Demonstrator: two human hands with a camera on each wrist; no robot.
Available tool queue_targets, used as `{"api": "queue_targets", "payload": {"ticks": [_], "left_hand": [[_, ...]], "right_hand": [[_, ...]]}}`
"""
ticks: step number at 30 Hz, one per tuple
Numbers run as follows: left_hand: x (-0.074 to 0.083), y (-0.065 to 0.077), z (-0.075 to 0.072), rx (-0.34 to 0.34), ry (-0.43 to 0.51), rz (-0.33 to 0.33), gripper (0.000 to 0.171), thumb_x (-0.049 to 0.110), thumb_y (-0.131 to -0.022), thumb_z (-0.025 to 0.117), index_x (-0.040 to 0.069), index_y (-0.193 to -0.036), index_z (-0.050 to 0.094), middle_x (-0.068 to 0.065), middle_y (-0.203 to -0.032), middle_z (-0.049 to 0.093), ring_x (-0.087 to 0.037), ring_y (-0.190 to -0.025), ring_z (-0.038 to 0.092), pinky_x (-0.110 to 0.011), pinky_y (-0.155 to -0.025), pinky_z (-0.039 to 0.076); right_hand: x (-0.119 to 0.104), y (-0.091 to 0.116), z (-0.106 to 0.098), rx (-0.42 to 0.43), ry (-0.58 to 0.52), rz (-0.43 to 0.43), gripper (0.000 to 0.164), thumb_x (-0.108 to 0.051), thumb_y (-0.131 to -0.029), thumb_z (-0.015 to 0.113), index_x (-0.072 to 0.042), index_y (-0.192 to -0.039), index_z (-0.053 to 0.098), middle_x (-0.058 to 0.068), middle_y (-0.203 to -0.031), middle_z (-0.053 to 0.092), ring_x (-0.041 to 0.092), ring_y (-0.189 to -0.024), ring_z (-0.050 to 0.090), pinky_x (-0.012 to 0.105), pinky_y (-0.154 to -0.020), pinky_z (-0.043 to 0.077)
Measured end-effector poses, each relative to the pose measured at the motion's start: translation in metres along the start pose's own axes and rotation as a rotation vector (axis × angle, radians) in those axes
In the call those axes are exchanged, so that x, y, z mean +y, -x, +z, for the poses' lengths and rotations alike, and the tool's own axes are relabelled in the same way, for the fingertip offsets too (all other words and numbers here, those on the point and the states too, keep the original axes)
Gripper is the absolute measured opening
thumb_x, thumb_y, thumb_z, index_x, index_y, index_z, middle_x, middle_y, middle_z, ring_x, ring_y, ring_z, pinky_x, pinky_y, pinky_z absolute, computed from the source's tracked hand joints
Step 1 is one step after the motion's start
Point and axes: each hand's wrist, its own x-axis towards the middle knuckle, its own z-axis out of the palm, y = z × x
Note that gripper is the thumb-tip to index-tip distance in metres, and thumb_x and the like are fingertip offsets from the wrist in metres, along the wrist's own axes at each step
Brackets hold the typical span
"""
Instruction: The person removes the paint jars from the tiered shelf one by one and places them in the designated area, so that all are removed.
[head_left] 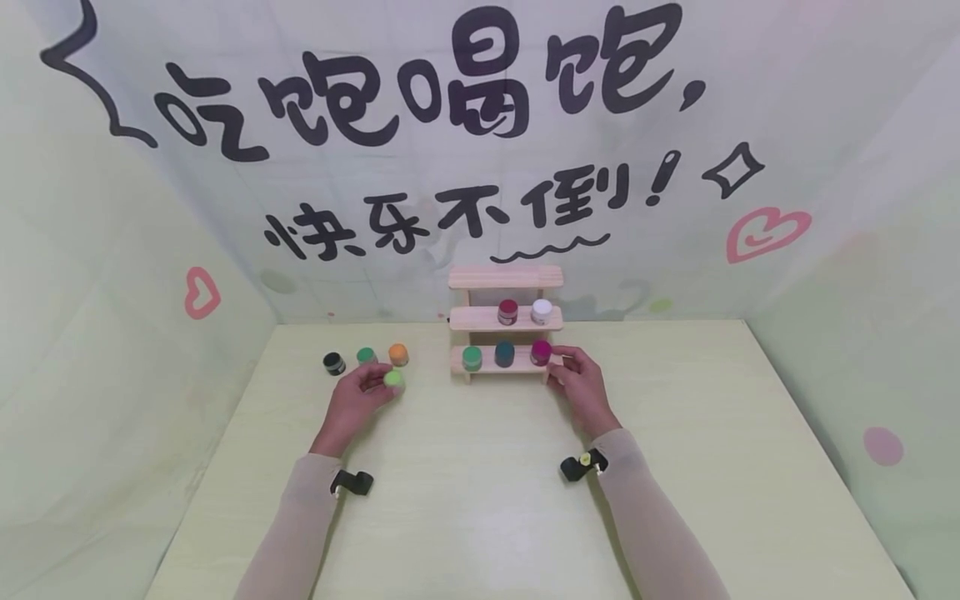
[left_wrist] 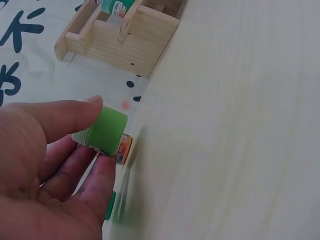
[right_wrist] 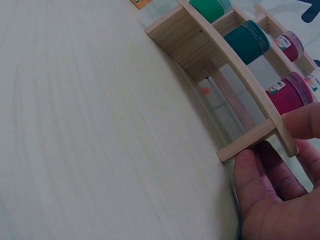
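My left hand (head_left: 356, 402) pinches a small light green paint jar (left_wrist: 106, 131) between thumb and fingertips, close by the jars at the left of the table. With my right hand (head_left: 579, 385) I grip the right end of a three-step wooden rack (head_left: 506, 317); the thumb lies by the bottom step and the fingers are at its leg. A magenta jar (head_left: 541, 352) stands on that step right beside the thumb. Along the same step are a dark teal jar (head_left: 504, 354) and a green jar (head_left: 472, 358). The middle step bears a dark red jar (head_left: 507, 312) and a white jar (head_left: 542, 312).
A black jar (head_left: 334, 363), another green jar (head_left: 366, 356) and an orange jar (head_left: 398, 355) stand on the pale table (head_left: 450, 500), left of the rack. Behind the rack hangs a white cloth (head_left: 420, 167) with black lettering. Cloth also flanks both sides.
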Motion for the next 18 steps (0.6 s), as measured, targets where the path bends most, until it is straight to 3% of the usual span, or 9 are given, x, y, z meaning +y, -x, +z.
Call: {"api": "queue_targets", "payload": {"ticks": [8, 18], "left_hand": [[-0.0013, -0.0028, 0.0009, 0.002, -0.02, -0.033, 0.049, 0.021, -0.092, 0.084, 0.009, -0.136, 0.066, -0.018, -0.139, 0.068, -0.035, -0.132, 0.065, -0.049, -0.114, 0.053], [-0.0039, -0.0031, 0.0024, 0.003, -0.024, -0.038, 0.051, 0.019, -0.092, 0.083, 0.007, -0.138, 0.065, -0.019, -0.143, 0.065, -0.037, -0.134, 0.063, -0.051, -0.116, 0.05]], "right_hand": [[0.0002, 0.0003, 0.0004, 0.002, -0.007, -0.001, 0.038, 0.001, -0.099, 0.063, -0.006, -0.136, 0.063, 0.009, -0.111, 0.066, 0.017, -0.104, 0.066, 0.033, -0.099, 0.063], [0.001, -0.0005, -0.0003, -0.004, -0.019, -0.007, 0.037, 0.002, -0.1, 0.063, -0.006, -0.136, 0.063, 0.011, -0.114, 0.066, 0.019, -0.106, 0.067, 0.037, -0.102, 0.061]]}}
